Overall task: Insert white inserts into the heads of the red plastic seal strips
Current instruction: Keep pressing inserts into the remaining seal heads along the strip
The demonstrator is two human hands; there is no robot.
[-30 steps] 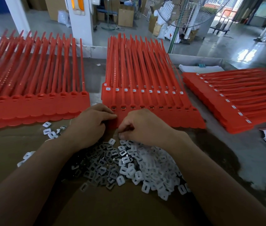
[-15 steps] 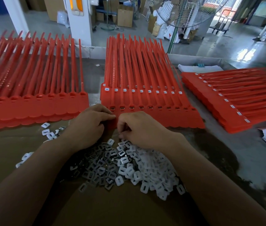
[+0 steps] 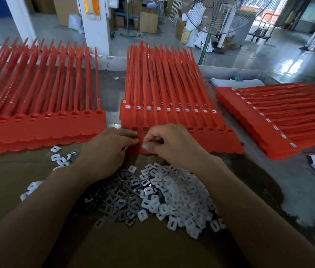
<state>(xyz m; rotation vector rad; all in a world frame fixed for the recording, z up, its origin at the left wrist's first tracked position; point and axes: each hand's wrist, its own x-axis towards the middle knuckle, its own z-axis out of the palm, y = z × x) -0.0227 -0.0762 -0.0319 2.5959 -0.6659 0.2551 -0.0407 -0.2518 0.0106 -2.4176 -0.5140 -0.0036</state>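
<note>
Grey work table (image 3: 268, 180), worn surface, carrying all items below. Brown cardboard sheet (image 3: 8, 175), flat on the table's near side, under both forearms. Left stack of red seal strips (image 3: 37, 128): heads toward the person, tails fanned away, head slots unfilled. Middle stack of red seal strips (image 3: 172, 117): directly ahead, heads near, tails pointing away; one row of heads shows white inserts fitted, while the nearest row, under the hands, shows dark slots. Right stack of red seal strips (image 3: 278, 128): lying crosswise, tails to the right, white inserts along its heads. Pile of white inserts (image 3: 172, 194): loose heap on the cardboard between the forearms, just short of the middle stack. Right hand (image 3: 172, 144): fingers curled toward the thumb over the nearest heads; contents of the pinch cannot be told. Left hand (image 3: 106, 149): fingers bent, tips on the same row; grip cannot be told. Stray inserts (image 3: 59, 159): few, left of the left wrist.
</note>
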